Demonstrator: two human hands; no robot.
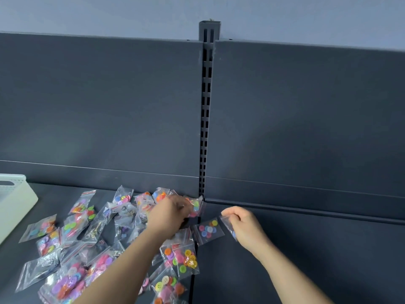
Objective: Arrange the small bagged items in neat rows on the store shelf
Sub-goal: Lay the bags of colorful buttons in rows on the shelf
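Several small clear zip bags of coloured buttons (72, 227) lie in a loose heap on the left section of the dark grey shelf (306, 260). My left hand (168, 213) reaches into the far end of the heap, its fingers closed on a bag of buttons (195, 205) by the back panel. My right hand (245, 227) pinches another small clear bag (229, 227) just above the right shelf section. One bag of buttons (208, 230) lies flat between my hands, across the joint of the two sections.
A white perforated plastic basket (13, 200) stands at the far left edge. The slotted upright post (206, 106) divides the dark back panels. More button bags (182, 262) lie near the joint at the front.
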